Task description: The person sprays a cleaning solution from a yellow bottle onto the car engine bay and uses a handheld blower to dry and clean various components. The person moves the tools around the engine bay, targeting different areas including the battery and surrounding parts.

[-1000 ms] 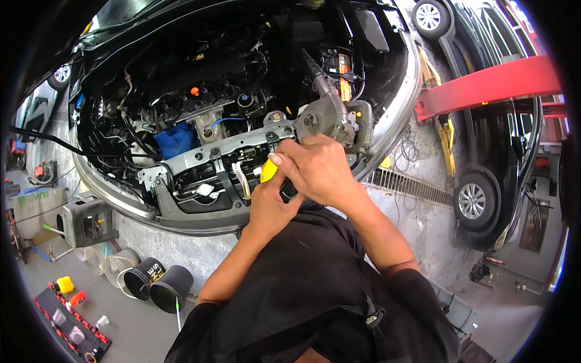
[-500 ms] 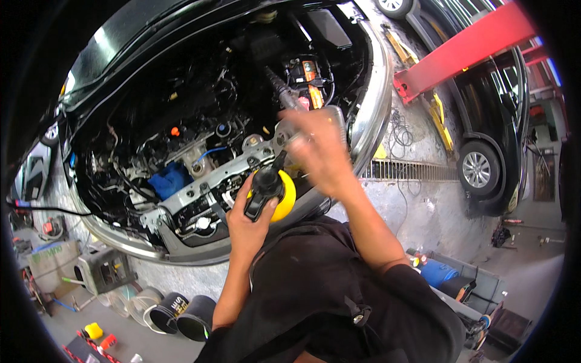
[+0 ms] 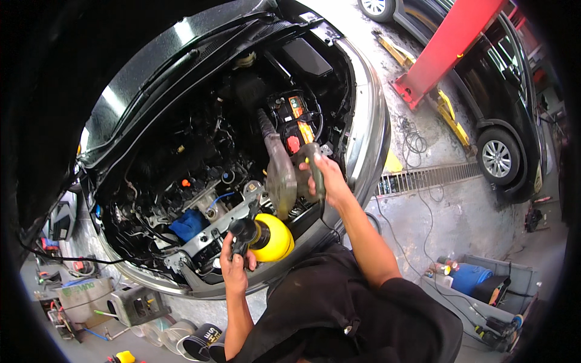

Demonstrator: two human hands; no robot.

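Note:
My left hand (image 3: 235, 273) is closed round the black trigger head of a yellow spray bottle (image 3: 275, 237), which lies tilted over the car's front edge. In my right hand (image 3: 334, 181) is the handle of a grey, dusty handheld blower (image 3: 280, 175). Its ribbed black nozzle points away into the open engine bay, next to the battery (image 3: 298, 115) with its orange label and red terminal cover. The blower's cord hangs down by the bumper. A blue cloth (image 3: 188, 225) sits among the engine parts, left of the bottle.
A red lift arm (image 3: 439, 51) and a parked black car (image 3: 508, 91) stand at the right. A floor drain grate (image 3: 430, 177) and loose cables cross the floor. Grey crate (image 3: 514, 281) with tools lies lower right. Several buckets (image 3: 200, 342) line the lower left.
My right hand, blurred above the blower before, now grips its handle, and the blower shows fully. The yellow bottle has tipped over to the right in my left hand. The view has shifted.

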